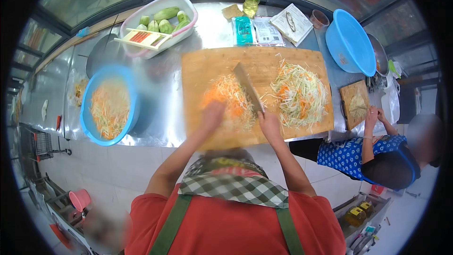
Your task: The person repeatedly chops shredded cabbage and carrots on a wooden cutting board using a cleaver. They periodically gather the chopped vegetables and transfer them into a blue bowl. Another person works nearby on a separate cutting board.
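Observation:
My right hand grips the handle of a cleaver, whose broad blade stands along the right side of a pile of shredded carrot and pale green vegetable. At that pile's lower left, my left hand is blurred; whether its fingers hold any shreds cannot be told. A second pile of shreds lies on the right part of the large wooden cutting board. Left of the board, a blue plastic basin holds more shreds.
A white and pink tub of green vegetables with a grater across it stands back left. Packets, a notebook and an empty-looking blue basin line the back. At right, a co-worker works at a small board.

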`<state>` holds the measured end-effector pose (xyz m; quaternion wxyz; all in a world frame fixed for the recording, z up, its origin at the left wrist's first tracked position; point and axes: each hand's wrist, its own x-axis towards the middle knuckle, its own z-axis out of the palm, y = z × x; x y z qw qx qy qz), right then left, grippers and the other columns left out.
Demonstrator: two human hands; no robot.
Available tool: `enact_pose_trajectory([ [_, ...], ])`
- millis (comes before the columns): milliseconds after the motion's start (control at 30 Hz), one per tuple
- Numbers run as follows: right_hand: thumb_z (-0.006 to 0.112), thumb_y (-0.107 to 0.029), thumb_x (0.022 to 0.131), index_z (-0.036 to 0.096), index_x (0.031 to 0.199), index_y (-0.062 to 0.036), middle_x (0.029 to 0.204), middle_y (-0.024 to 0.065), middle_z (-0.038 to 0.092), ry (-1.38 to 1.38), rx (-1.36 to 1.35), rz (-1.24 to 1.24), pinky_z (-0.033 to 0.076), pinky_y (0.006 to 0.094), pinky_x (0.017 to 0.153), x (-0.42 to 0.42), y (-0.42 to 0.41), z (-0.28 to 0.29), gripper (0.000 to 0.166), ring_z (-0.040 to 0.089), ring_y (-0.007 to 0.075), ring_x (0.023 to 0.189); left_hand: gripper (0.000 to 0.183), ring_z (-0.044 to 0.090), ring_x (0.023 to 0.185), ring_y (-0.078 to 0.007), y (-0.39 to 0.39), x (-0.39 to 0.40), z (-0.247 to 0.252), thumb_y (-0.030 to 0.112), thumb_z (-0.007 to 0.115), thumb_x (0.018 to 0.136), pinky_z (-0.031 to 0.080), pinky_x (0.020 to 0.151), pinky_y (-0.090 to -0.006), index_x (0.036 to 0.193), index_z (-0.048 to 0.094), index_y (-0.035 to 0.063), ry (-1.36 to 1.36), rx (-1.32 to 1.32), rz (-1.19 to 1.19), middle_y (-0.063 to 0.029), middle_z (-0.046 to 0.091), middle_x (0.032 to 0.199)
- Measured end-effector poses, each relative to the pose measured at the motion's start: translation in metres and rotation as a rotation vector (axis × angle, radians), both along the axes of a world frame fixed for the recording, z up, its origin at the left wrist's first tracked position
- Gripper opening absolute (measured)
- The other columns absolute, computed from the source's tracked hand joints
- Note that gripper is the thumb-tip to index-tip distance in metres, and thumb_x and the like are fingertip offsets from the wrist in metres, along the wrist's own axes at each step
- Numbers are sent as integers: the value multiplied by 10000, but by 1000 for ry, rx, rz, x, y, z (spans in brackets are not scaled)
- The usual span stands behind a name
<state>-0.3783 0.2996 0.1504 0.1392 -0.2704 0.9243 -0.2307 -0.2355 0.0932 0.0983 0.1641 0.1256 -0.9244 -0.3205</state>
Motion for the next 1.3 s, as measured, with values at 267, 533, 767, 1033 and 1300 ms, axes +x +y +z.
enact_pose_trajectory([
  [267,556,-275,901,606,847,6,731,247,627,-65,-177,29,491,518,646,4,-13,33,291,616,437,699,231,560,882,-334,-19,13,2,-47,602,782,470,744,-408,1008,604,3,278,-144,235,-146,588,935],
  [533,559,-257,900,607,924,3,730,240,632,-53,-16,130,492,510,643,-4,-17,27,265,622,425,698,147,557,929,-326,-27,22,-13,-17,601,806,465,811,-391,953,606,-6,176,17,356,-144,588,974],
  [767,554,-250,902,607,919,-1,719,236,627,-41,48,156,488,510,643,8,-23,-1,255,622,417,698,193,544,967,-332,-15,39,-23,10,603,819,460,840,-395,1012,604,-3,58,-41,346,-152,581,1032],
  [1033,536,-283,911,617,907,-11,715,240,620,-88,84,207,486,508,645,25,-26,-10,284,621,416,699,334,517,1136,-356,32,79,-33,73,597,792,390,998,-506,1125,589,45,131,-167,-318,-158,541,1244],
  [1300,572,-313,915,636,916,6,732,238,629,-139,-117,-19,474,472,607,1,17,26,326,618,402,668,491,289,1394,-277,77,26,-43,244,474,891,230,1125,-471,1333,464,28,-44,-498,-876,-139,353,1483],
])
